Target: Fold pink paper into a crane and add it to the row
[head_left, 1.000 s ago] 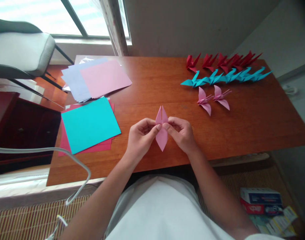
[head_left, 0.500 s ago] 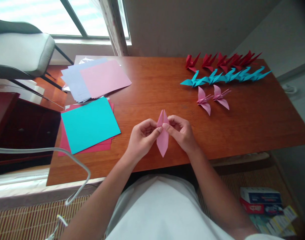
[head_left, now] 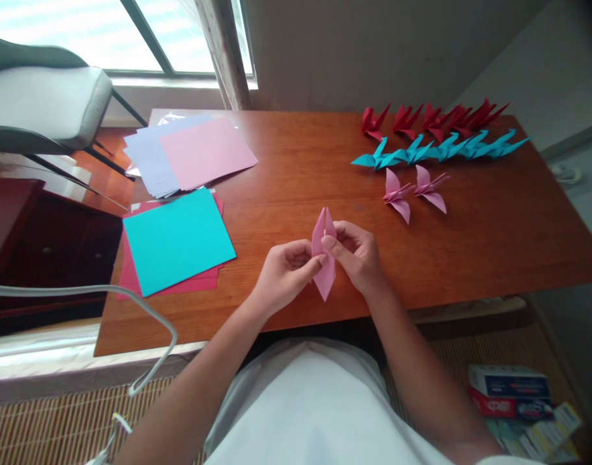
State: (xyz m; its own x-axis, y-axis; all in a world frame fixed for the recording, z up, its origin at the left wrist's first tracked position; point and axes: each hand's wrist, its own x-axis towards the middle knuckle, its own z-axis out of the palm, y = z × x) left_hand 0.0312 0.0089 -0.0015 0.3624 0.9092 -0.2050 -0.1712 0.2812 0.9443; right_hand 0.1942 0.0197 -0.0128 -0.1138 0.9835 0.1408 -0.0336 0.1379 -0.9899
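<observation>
A pink folded origami paper [head_left: 326, 281], long and diamond-shaped with a split upper point, is held over the front of the table. My left hand [head_left: 289, 270] pinches its left edge, thumb on the front face. On the other edge my right hand [head_left: 355, 253] pinches it, its thumb a little higher than the left one. The fingertips behind the paper are hidden. Beyond my right hand stand two pink paper cranes [head_left: 397, 197]. Behind them are a row of blue paper cranes [head_left: 415, 151] and a row of red paper cranes [head_left: 406, 120].
The wooden table [head_left: 276, 194] bears blue sheets [head_left: 179, 242] over red sheets [head_left: 206, 283] at left. Pink paper [head_left: 209, 152] and lavender paper [head_left: 148, 158] lie behind. A white cable [head_left: 160, 316] loops near the front left corner; a chair [head_left: 48, 97] stands by the window.
Both hands and the pink folded paper have shifted slightly right. My left thumb now sits lower on the paper, and the right thumb higher. The whole view has shifted a little.
</observation>
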